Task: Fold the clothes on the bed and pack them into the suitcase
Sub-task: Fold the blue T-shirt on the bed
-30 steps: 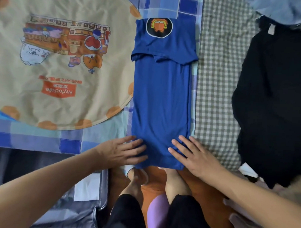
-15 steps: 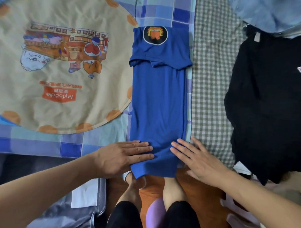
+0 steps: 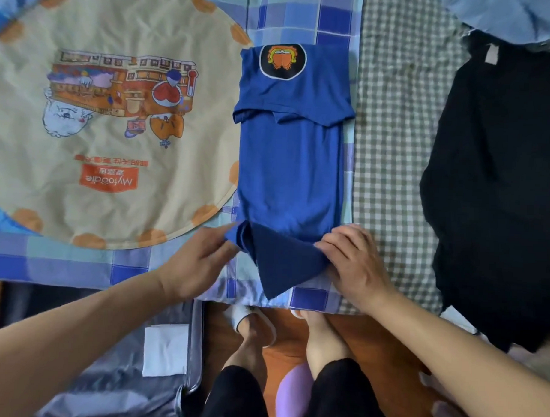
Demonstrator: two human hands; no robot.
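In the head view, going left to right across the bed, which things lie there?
Round cream cartoon-print cloth → blue T-shirt, folded into a long strip → grey checked fabric → black garment.

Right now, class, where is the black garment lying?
In the head view, the black garment lies on the bed's right side, on the checked sheet, right of the blue shirt.

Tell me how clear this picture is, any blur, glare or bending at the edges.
Head view: soft, even light, no glare; the blue shirt and its round badge read sharp; both hands are slightly smeared by motion; wide-angle bending curves the checked bedsheet lines near the edges; the black garment shows almost no detail.
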